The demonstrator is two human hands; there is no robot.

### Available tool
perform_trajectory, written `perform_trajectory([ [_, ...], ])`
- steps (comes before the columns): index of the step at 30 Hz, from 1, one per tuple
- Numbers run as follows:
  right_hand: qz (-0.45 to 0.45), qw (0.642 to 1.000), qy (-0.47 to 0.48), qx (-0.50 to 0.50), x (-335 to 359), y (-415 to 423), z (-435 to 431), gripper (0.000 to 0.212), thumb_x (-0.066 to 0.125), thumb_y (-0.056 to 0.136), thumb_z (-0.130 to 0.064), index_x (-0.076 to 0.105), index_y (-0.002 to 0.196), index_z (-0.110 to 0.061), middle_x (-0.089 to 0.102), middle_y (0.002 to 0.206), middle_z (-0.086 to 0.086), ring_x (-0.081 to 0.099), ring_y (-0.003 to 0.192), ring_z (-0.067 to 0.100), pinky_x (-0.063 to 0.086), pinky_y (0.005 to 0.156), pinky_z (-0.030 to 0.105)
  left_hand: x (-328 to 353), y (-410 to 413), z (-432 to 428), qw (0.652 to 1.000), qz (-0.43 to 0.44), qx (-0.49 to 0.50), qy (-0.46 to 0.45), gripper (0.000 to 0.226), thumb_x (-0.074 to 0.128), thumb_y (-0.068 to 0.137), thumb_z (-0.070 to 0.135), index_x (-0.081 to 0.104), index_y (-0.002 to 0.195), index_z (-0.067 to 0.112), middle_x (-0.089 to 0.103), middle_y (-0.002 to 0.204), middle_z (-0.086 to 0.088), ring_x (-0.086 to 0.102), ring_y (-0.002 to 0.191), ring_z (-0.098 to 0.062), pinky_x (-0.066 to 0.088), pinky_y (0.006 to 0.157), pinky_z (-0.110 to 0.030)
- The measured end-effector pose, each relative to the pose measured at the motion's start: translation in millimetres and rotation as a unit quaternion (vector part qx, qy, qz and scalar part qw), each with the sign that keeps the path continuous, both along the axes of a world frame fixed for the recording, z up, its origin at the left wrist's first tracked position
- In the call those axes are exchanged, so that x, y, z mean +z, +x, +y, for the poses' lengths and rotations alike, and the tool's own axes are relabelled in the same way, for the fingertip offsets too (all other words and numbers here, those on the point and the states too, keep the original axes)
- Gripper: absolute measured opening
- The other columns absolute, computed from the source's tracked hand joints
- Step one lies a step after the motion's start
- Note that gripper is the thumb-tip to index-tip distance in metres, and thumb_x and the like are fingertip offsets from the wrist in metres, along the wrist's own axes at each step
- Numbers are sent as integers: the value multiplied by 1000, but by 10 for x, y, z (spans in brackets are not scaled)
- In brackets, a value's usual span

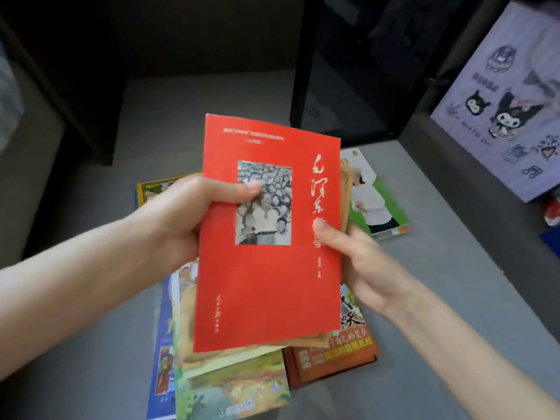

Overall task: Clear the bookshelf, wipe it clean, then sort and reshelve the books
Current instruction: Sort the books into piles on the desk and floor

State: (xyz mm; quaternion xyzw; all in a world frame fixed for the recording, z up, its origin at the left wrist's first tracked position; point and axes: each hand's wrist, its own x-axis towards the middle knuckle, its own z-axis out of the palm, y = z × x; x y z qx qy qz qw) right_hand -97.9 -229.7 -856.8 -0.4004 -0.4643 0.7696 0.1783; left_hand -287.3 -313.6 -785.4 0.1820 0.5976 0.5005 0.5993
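Book (266, 292) in left hand (181, 213), right hand (359, 262)

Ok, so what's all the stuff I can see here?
red book: one, red, held up in both hands
tan book: at least one, tan, behind the red book
green book: one, green and white, lying right of it
orange book: one, orange-brown, lying lower right
picture book: one, green and yellow, lying below
blue book: one, blue, lying lower left
yellow book: one, yellow-edged, mostly hidden, upper left of the pile
cartoon panel: one, pale purple, far right
grey surface: one, grey, under the books
left hand: one, grips the red book's left edge
right hand: one, grips its right edge
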Motion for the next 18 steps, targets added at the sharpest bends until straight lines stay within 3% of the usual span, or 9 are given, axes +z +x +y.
perform_trajectory([
  [2, -8, 998, 32, -59, 51, 146, 204, 60, 76, 64, -29, 59, 120, -13, 71, 109, 12, 69, 99, 30, 57, 84, 45, 18, 214, 263, 999, 29, -38, -14, 19, 69, 78, 9, 71, 96, 12, 76, 88, -6, 73, 74, -18, 60, 61, -30],
  [5, -41, 995, 49, -81, 66, 503, 521, 54, 73, 62, -19, 61, 113, -6, 74, 93, 13, 71, 76, 26, 60, 72, 41, -150, 424, 553, 984, 96, -136, -64, 23, 73, 83, 26, 67, 103, 16, 74, 88, 3, 69, 76, -11, 52, 64, -20],
  [9, -145, 986, 37, -74, -174, 1046, 833, 86, 95, 29, -24, 64, 107, -2, 73, 84, 17, 70, 61, 26, 58, 51, 36, -372, 316, 640, 967, 167, -160, -103, 36, 67, 87, 40, 60, 111, 15, 58, 94, -3, 54, 84, -16, 45, 75, -26],
  [11, -189, 977, 19, -95, -336, 1262, 925, 66, 86, 54, -9, 60, 114, 3, 73, 76, 16, 69, 55, 25, 56, 46, 34, -464, 133, 575, 967, 189, -134, -108, 32, 69, 87, 33, 61, 111, 15, 62, 98, -7, 59, 86, -19, 48, 76, -29],
  [13, -228, 968, 0, -101, -475, 1457, 1006, 58, 77, 64, 0, 57, 119, 6, 72, 75, 16, 69, 54, 26, 56, 46, 35, -548, -57, 471, 964, 214, -100, -124, 20, 67, 89, 25, 63, 105, 13, 65, 103, -10, 62, 91, -22, 51, 80, -31],
  [16, -257, 962, -25, -88, -696, 1699, 1142, 105, 98, 16, -20, 61, 113, -1, 73, 86, 19, 70, 62, 29, 59, 55, 42, -698, -291, 268, 946, 280, -49, -154, 11, 63, 91, 16, 64, 101, 10, 65, 102, -12, 61, 90, -24, 51, 79, -31],
  [17, -259, 962, -36, -79, -764, 1735, 1179, 105, 98, 16, -20, 61, 112, -2, 73, 89, 19, 71, 65, 30, 60, 59, 44, -768, -361, 189, 937, 303, -42, -168, 12, 64, 91, 16, 65, 101, 10, 65, 102, -12, 60, 89, -24, 51, 80, -33],
  [18, -268, 960, -46, -71, -832, 1742, 1226, 91, 96, 32, -14, 60, 115, -3, 73, 90, 20, 71, 66, 30, 59, 61, 46, -834, -418, 102, 927, 325, -40, -185, 14, 65, 90, 17, 64, 102, 11, 65, 102, -12, 61, 88, -24, 51, 82, -36],
])
